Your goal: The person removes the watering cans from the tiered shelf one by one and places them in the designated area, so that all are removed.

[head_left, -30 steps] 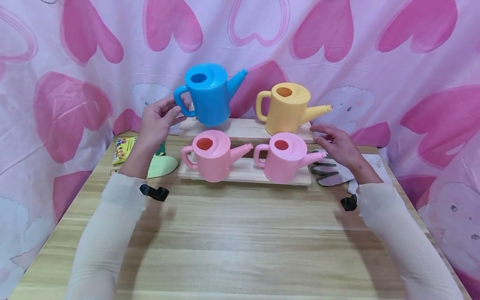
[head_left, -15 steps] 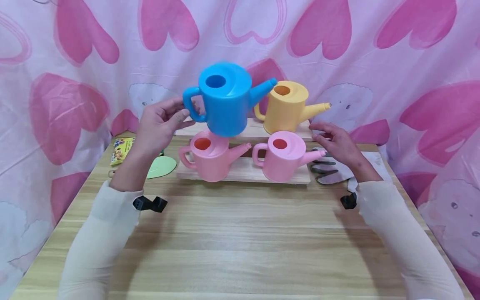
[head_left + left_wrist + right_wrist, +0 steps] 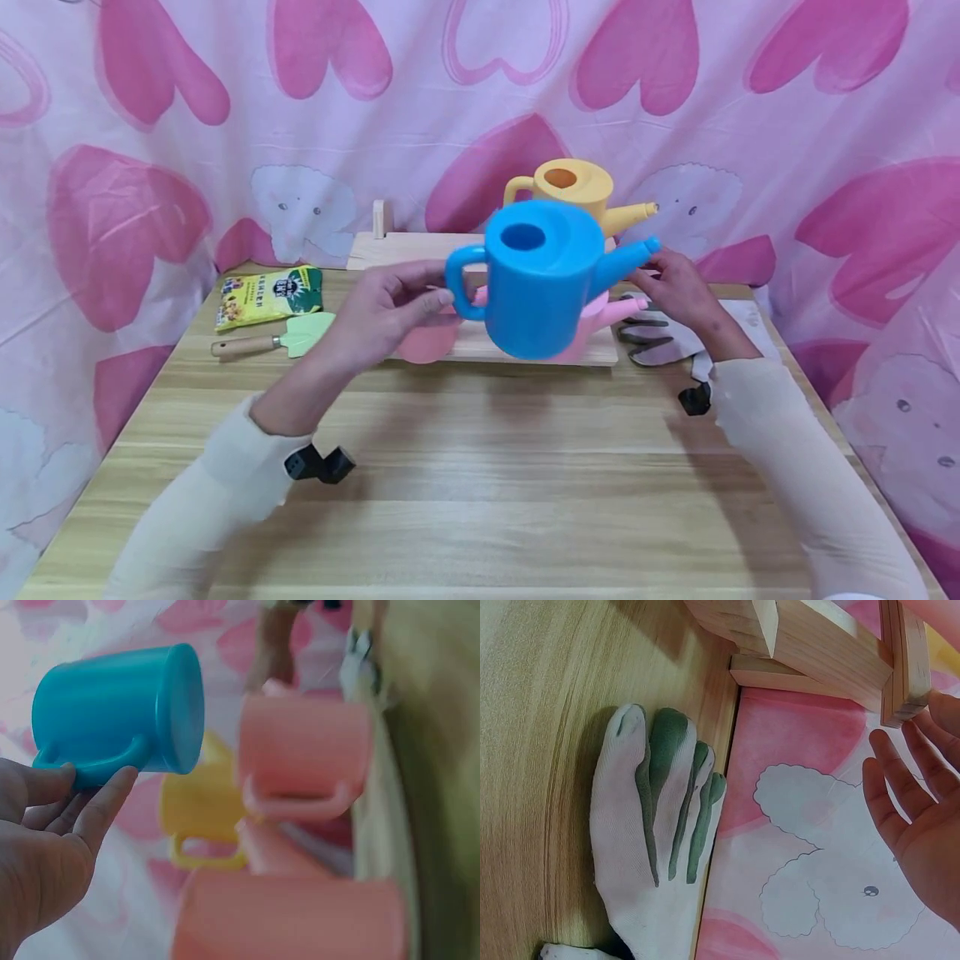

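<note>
A blue watering can is held up in front of the wooden stand, its spout pointing right. My left hand pinches its handle between thumb and fingers, as the left wrist view also shows. Behind it, partly hidden, a yellow watering can stands on the upper board. Two pink watering cans are on the lower board: the left one is mostly covered by my hand and the blue can, the right one shows chiefly its spout. My right hand is at the stand's right end, fingers fairly straight beside the wood.
At the left lie a yellow-green packet and a small trowel with a wooden handle. A white and grey-green glove lies right of the stand. A pink heart-patterned curtain hangs behind the table.
My left hand has brought the blue watering can off the upper board's left side, rightward and nearer, so it now overlaps the yellow and pink cans. My right hand has stayed put.
</note>
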`<state>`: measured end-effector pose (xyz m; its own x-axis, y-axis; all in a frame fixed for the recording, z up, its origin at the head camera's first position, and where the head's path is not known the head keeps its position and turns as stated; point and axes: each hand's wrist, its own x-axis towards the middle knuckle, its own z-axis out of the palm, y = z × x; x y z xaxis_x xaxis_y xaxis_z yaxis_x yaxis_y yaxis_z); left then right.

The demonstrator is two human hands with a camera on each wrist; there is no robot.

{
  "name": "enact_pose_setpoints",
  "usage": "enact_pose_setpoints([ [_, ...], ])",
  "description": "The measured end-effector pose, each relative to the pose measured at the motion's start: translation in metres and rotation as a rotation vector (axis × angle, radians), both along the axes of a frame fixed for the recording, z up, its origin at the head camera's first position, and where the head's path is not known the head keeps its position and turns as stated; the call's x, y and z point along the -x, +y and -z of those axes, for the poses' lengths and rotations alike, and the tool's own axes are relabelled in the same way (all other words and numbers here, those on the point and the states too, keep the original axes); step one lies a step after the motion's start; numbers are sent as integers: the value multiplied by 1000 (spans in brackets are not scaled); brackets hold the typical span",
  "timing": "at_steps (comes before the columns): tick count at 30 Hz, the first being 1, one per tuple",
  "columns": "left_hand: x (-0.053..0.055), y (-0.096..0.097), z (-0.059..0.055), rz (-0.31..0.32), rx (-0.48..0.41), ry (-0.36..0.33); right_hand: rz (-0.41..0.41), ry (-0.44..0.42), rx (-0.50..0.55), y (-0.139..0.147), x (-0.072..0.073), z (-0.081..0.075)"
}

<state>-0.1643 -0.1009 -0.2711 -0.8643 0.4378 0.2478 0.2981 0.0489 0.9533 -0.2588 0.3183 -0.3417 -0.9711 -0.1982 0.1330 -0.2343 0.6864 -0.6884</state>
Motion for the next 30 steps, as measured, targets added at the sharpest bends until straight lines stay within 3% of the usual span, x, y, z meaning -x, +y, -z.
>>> enact_pose_setpoints([
  [3,-7,9,13,52,11,0,-17,-7,18,0,0,-1],
  [10,-18,31,50,163,21,71,-23,2,33,0,-1,-2],
  [16,-28,45,76,233,84,11,8,1,12,0,-1,0],
  [23,-28,58,100,263,154,-36,15,18,8,1,-2,1],
  [30,-24,68,116,293,182,-55,2,28,-5,0,0,1],
])
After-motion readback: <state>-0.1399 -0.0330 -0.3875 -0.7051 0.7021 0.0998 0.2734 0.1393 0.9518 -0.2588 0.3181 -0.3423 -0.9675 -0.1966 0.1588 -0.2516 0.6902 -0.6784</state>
